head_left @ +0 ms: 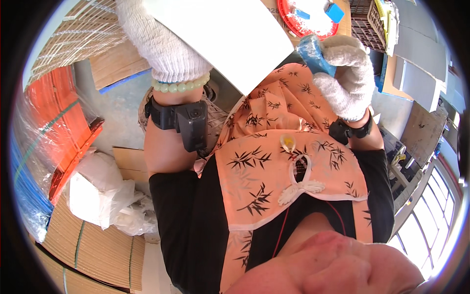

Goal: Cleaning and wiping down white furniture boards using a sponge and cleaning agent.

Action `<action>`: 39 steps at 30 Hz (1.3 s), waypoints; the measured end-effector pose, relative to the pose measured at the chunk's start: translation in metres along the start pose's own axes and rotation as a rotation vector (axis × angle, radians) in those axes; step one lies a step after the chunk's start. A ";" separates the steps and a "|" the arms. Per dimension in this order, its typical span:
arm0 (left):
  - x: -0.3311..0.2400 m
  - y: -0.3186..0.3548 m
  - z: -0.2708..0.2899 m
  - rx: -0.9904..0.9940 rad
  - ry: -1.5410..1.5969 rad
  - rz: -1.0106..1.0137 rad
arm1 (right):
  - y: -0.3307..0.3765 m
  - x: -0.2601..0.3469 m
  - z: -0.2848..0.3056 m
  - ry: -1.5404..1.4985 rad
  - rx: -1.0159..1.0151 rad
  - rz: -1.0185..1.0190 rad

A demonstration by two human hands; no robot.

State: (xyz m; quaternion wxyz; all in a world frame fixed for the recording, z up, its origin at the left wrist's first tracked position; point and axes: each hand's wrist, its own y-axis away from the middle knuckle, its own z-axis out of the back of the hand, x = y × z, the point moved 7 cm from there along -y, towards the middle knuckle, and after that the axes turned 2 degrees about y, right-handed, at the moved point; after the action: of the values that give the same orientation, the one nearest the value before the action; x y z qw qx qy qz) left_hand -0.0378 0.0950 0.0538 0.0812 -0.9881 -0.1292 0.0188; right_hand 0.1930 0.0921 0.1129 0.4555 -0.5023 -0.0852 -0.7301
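We have a white panel [230, 39] before us, its near corner over our apron [254, 166]. Our gloved left hand [156, 44] lies along the panel's left edge; its fingertips are out of sight, so we cannot tell how far it is open or whether it grips. Our gloved right hand [360, 73], just right of the panel's right corner, is half curled, holding a blue block [316, 54] between fingers and thumb. Beyond that corner we see a red tray [286, 22] with white bits [318, 24] and blue pieces [335, 13].
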 end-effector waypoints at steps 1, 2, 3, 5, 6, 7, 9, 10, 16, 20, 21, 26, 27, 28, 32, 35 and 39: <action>0.002 0.000 -0.004 0.000 0.006 0.002 | 0.000 0.001 0.000 0.023 -0.004 0.010; 0.003 0.001 -0.012 0.000 -0.010 -0.001 | 0.000 0.002 0.001 0.048 -0.010 0.019; 0.000 0.004 -0.016 -0.003 -0.022 -0.014 | -0.002 0.002 -0.001 0.042 -0.001 0.023; -0.004 0.009 -0.021 0.009 -0.022 -0.030 | -0.003 0.003 -0.004 0.029 -0.001 0.037; -0.005 0.010 -0.021 0.018 -0.013 -0.033 | -0.004 0.003 -0.005 0.028 0.004 0.039; -0.007 0.011 -0.021 0.025 -0.005 -0.038 | -0.004 0.004 -0.006 0.036 0.013 0.037; -0.006 0.009 -0.020 0.050 0.013 -0.042 | -0.002 0.004 -0.005 0.055 0.018 0.031; -0.004 0.007 -0.017 0.062 0.026 -0.036 | 0.001 0.002 -0.002 0.074 0.014 0.015; -0.003 0.008 -0.016 0.050 0.013 -0.051 | -0.002 0.007 -0.001 0.110 -0.010 0.074; -0.004 0.010 -0.018 0.094 -0.028 -0.059 | 0.000 0.007 -0.004 0.190 0.004 0.049; -0.004 0.009 -0.018 0.103 -0.029 -0.061 | 0.002 0.005 -0.004 0.190 0.005 0.048; -0.004 0.012 -0.028 0.143 -0.008 -0.055 | 0.003 0.007 -0.002 0.146 -0.097 0.069; -0.006 0.012 -0.024 0.134 -0.009 -0.054 | 0.000 0.007 -0.002 0.137 -0.092 0.067; -0.008 0.012 -0.025 0.134 0.001 -0.051 | -0.004 0.009 -0.004 0.204 -0.050 0.083; -0.008 0.013 -0.024 0.130 0.009 -0.032 | -0.008 0.003 -0.008 0.409 -0.004 0.028; -0.002 0.013 -0.028 0.147 0.012 0.008 | -0.005 -0.008 0.008 0.373 -0.074 0.000; 0.011 0.028 -0.037 0.164 -0.042 0.107 | -0.026 -0.008 0.036 0.272 -0.263 0.060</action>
State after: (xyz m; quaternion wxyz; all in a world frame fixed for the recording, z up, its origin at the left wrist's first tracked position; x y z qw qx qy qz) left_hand -0.0176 0.0657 0.0852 0.1580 -0.9830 -0.0762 0.0542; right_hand 0.1978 0.1330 0.1325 0.4148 -0.4567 0.0884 -0.7820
